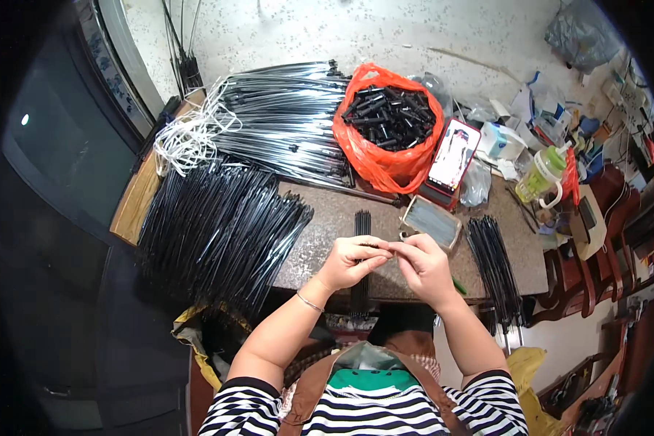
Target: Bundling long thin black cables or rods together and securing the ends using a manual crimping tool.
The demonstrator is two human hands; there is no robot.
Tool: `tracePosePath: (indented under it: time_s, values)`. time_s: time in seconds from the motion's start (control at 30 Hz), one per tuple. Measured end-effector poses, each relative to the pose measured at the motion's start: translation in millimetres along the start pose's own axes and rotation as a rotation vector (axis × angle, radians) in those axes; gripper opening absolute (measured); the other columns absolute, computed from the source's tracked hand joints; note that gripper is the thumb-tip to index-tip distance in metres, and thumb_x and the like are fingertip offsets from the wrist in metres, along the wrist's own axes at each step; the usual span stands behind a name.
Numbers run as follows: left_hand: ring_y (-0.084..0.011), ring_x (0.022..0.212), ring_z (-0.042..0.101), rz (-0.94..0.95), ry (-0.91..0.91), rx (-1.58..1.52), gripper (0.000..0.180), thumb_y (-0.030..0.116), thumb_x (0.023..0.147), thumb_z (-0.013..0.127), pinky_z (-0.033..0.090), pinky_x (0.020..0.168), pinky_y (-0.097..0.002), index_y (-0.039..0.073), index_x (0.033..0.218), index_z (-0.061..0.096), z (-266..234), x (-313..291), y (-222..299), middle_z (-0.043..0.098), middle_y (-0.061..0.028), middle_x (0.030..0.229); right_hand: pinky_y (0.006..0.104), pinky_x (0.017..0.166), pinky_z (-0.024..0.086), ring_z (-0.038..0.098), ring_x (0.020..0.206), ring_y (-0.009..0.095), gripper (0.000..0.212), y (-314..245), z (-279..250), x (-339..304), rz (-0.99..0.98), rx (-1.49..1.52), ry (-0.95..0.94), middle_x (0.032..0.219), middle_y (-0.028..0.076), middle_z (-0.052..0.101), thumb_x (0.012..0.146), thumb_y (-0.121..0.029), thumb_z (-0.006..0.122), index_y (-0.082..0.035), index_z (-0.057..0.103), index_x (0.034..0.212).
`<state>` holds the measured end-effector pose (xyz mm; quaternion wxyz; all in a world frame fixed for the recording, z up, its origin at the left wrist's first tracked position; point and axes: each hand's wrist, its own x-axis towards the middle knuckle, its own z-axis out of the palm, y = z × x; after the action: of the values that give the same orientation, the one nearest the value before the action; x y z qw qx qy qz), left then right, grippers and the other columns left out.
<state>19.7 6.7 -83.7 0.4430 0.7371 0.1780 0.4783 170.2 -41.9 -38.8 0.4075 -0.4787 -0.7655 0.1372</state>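
My left hand and my right hand meet over the table's front part, fingertips pinched together. What they pinch is too small and too covered to make out. Below my left hand lies a narrow row of thin black rods, partly hidden by the fingers. Just beyond my right hand sits a shallow box of fine grey wire-like pieces. A short green item shows beside my right wrist. Farther right, a bundle of black rods overhangs the table's front edge.
Left is a big pile of black rods; behind it lie long metal shafts with white cords. An orange-red bag holds black cylindrical parts. A phone stands beside it. A green bottle and clutter occupy the right.
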Motion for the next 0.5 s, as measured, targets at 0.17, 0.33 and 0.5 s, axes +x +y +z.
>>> tracePosePath:
  time_s: [0.17,0.33,0.5]
  values:
    - [-0.0171,0.070,0.055,0.016,-0.001,-0.015,0.010,0.002,0.066,0.054,0.044,0.062,-0.0234,0.001,0.075,0.059,0.6,2.3,-2.5,0.057,-0.0100,0.077,0.0277,0.056,0.040,0.047,0.063,0.021,0.020,1.1,-3.4,-1.3,-0.041,-0.078,0.061,0.067,0.008,0.049,0.059,0.002,0.053,-0.003,0.056,0.078]
    - [-0.0175,0.069,0.055,0.035,0.004,0.062,0.009,0.002,0.066,0.054,0.044,0.061,-0.0237,0.001,0.074,0.059,1.7,-3.3,-2.2,0.057,-0.0099,0.076,0.0278,0.057,0.040,0.047,0.063,0.021,0.022,-4.5,-0.5,-2.4,-0.055,-0.098,0.017,0.069,0.008,0.049,0.058,0.002,0.053,-0.004,0.056,0.079]
    - [-0.0177,0.069,0.056,0.029,0.010,0.051,0.008,0.002,0.065,0.055,0.044,0.061,-0.0239,0.001,0.073,0.058,1.1,-5.7,-1.4,0.057,-0.0100,0.075,0.0281,0.056,0.040,0.047,0.063,0.021,0.025,-1.3,-2.3,-1.9,-0.178,-0.134,-0.042,0.070,0.008,0.049,0.057,0.002,0.053,-0.005,0.056,0.081]
